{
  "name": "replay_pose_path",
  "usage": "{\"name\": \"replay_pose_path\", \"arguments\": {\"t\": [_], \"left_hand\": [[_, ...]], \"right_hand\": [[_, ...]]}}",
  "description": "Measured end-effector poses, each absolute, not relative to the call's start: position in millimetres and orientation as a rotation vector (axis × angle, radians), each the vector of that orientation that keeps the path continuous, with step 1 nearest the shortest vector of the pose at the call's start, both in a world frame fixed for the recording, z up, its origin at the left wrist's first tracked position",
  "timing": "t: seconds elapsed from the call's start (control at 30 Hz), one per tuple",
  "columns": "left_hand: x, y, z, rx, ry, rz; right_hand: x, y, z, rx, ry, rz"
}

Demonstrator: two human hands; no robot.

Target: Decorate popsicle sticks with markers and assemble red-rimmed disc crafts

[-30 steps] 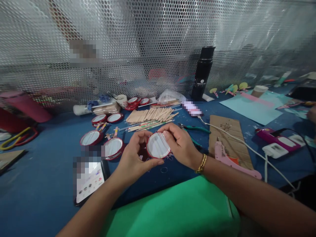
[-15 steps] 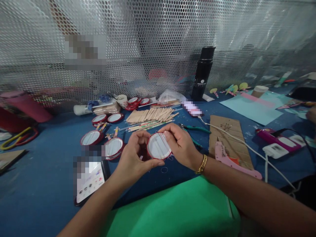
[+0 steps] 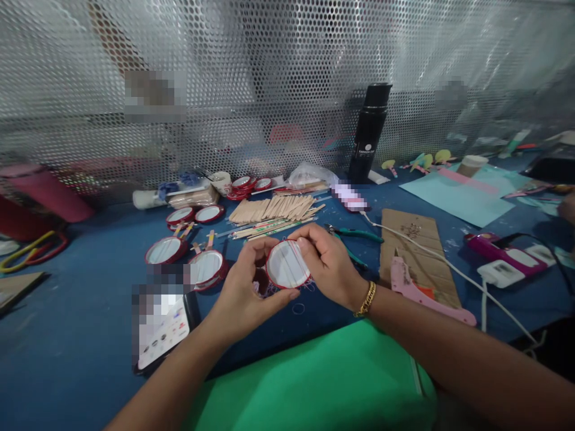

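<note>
Both hands pinching one piece: left hand (image 3: 245, 281) has its thumb along the lower rim at 6, fingers curled at 9–10; right hand (image 3: 327, 260) has its thumb on the face at 1–2. Between them, over the blue tabletop (image 3: 81, 293): red-rimmed white disc (image 3: 286, 266), face tilted up toward camera. Rim thin and red; face pale with fine lines across, some reddish toward 2. Can't tell if threads or marks.

Clock from disc: craft sticks (image 3: 278, 209) at 12, teal-handled pliers (image 3: 362, 235) at 2, pink glue gun (image 3: 401, 276) at 3, phone (image 3: 166, 329) at 8, finished-size discs (image 3: 206, 268) at 9, near left hand.

Edges: perforated metal panel (image 3: 269, 72) bounds 12; green cloth (image 3: 314, 377) overlaps the near side at 6. Room: narrow blue strip between disc and cloth, wider stretch at 8–9 past the phone.
</note>
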State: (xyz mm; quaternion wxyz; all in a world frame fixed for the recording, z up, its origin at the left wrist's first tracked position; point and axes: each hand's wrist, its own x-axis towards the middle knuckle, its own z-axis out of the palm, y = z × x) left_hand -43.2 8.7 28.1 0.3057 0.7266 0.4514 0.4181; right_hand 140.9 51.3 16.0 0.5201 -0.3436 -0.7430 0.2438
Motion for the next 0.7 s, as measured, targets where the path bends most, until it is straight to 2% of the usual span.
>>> {"name": "replay_pose_path", "arguments": {"t": [0.7], "left_hand": [[-35.3, -1.2, 36.4, 2.170, 1.446, 0.940]], "right_hand": [[136.3, 43.6, 12.7, -0.881, -1.788, 0.609]]}}
